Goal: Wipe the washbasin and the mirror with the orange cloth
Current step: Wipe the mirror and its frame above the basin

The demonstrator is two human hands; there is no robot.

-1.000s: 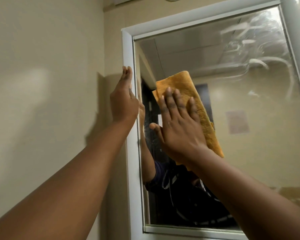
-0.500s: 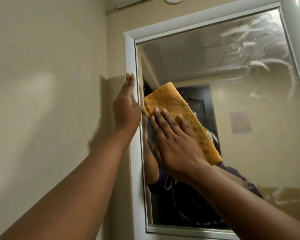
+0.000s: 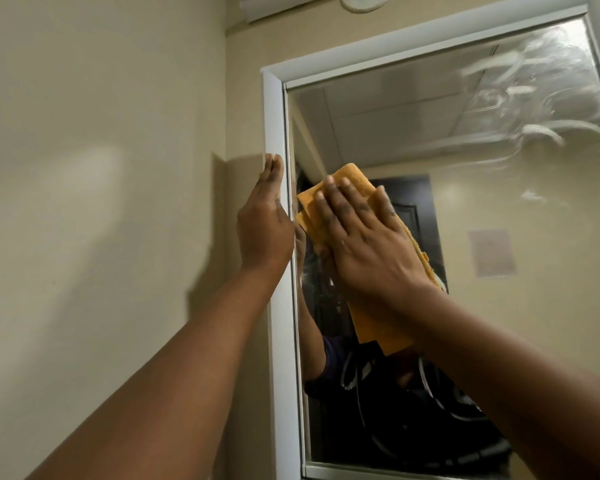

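Pressing your flat, spread right hand (image 3: 368, 244) on the folded orange cloth (image 3: 343, 188), you cover the white-framed mirror (image 3: 499, 237) by its left frame (image 3: 274, 116); left hand (image 3: 264, 223) steadies there, fingers straight. Upper-right smears remain; washbasin unseen.

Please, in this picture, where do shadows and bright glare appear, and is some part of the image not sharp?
In the head view, the left hand and its arm cast a dark shadow on the beige wall beside the mirror frame; a soft bright patch lies on that wall; the mirror shows whitish smeared streaks at its upper right; the right hand and orange cloth look slightly blurred.
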